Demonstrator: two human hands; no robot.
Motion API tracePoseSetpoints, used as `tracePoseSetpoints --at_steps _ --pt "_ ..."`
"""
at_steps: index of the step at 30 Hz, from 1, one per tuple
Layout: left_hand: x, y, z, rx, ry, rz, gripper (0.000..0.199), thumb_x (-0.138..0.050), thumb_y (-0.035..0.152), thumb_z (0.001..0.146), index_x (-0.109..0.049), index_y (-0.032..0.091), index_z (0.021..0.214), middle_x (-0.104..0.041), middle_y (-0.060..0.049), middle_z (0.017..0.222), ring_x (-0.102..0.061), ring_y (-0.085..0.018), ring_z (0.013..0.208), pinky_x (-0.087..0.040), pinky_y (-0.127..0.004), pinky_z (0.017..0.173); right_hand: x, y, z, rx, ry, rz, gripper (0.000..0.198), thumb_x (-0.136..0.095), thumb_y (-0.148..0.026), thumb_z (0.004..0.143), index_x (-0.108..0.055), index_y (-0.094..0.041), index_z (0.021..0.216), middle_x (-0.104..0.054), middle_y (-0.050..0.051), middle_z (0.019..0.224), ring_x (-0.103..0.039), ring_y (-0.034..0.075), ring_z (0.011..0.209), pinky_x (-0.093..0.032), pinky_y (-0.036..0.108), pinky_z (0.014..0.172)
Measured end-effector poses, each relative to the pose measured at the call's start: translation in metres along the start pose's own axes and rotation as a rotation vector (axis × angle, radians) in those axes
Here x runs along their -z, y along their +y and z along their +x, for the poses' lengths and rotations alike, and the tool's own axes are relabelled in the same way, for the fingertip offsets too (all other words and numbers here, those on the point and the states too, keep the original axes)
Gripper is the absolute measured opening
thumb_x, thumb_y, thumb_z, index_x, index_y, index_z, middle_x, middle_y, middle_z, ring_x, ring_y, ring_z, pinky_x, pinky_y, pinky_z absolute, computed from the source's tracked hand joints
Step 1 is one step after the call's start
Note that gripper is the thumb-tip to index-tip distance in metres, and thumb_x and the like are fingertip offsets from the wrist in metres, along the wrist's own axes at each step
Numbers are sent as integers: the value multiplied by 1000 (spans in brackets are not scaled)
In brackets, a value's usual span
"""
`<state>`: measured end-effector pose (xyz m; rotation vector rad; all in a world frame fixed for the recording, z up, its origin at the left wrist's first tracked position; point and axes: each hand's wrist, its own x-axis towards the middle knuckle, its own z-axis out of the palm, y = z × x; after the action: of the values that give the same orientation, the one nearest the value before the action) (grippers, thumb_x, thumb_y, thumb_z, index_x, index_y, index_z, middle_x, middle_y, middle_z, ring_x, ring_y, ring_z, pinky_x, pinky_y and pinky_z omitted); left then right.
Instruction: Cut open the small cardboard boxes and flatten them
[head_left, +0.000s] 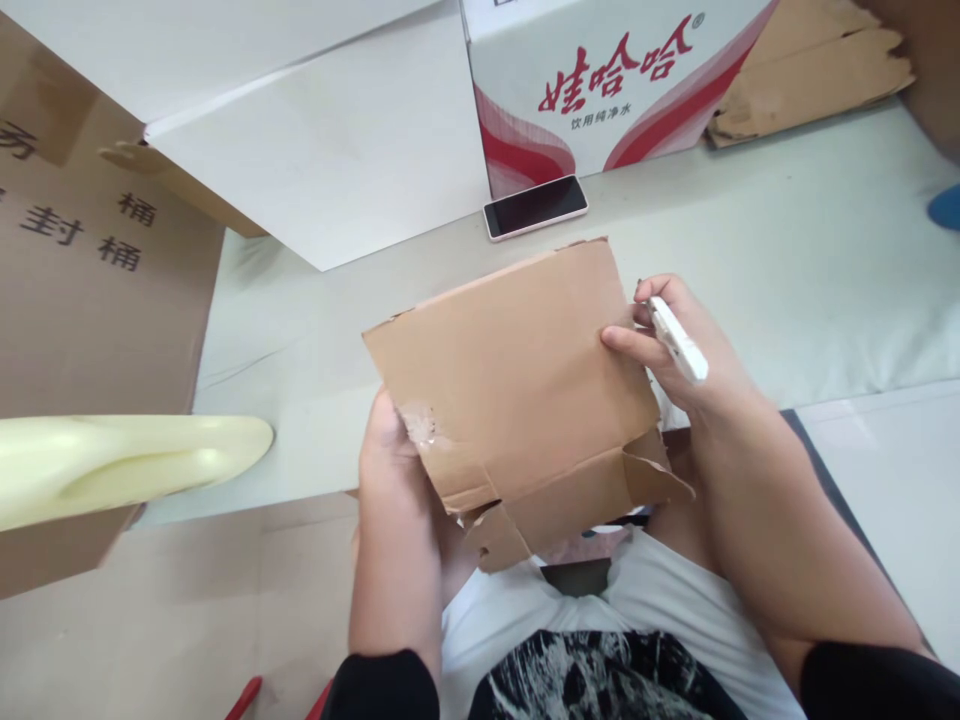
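Observation:
A folded piece of brown cardboard (517, 360) is held up in front of me, over the near edge of the table. Its lower flap (570, 500) bends toward my lap and has torn ends. My left hand (386, 435) grips the cardboard's left edge, with most of its fingers hidden behind it. A torn, whitish patch marks the surface beside that hand. In my right hand (690, 350) is a white box cutter (679, 340). The thumb of that hand presses on the cardboard's right edge, while the other fingers curl around the cutter.
A phone (535, 207) lies on the pale table cover (750, 290). Behind it stand a white box (337, 150) and a red-and-white carton (600, 90). Flat cardboard (817, 80) lies at the back right. A big brown carton (90, 250) and a pale yellow object (135, 465) are on the left.

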<state>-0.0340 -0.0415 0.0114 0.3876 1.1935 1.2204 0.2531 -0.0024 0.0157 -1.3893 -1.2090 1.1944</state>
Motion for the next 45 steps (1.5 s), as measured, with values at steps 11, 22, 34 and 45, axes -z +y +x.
tracePoseSetpoints --at_steps 11,22,34,45 --pt "1 4 6 -171 -43 169 66 -107 40 40 -78 19 95 -83 -8 91 -77 -37 115 -60 -45 108 -5 2 1 73 200 -205 45 -83 -27 67 -46 -29 92 -52 -6 77 -46 13 61 -38 30 61" --pt "28 13 32 -383 168 -104 24 -83 32 82 -75 21 102 -79 -9 125 -58 -30 145 -54 -42 118 22 6 3 -106 21 151 39 -81 -50 75 -61 -25 96 -65 -3 76 -66 14 65 -57 27 57" --pt "18 13 20 -362 82 -70 35 -92 30 73 -77 21 104 -80 -8 123 -65 -32 137 -57 -41 112 6 0 3 45 17 -319 46 -87 -44 66 -67 -27 103 -67 -3 74 -59 17 63 -43 30 57" --pt "27 18 27 -391 188 -165 21 -79 27 86 -77 20 105 -81 -7 119 -71 -26 127 -59 -38 110 4 0 2 -38 -1 -72 27 -81 -40 78 -62 -25 89 -58 -6 61 -46 11 48 -33 25 46"
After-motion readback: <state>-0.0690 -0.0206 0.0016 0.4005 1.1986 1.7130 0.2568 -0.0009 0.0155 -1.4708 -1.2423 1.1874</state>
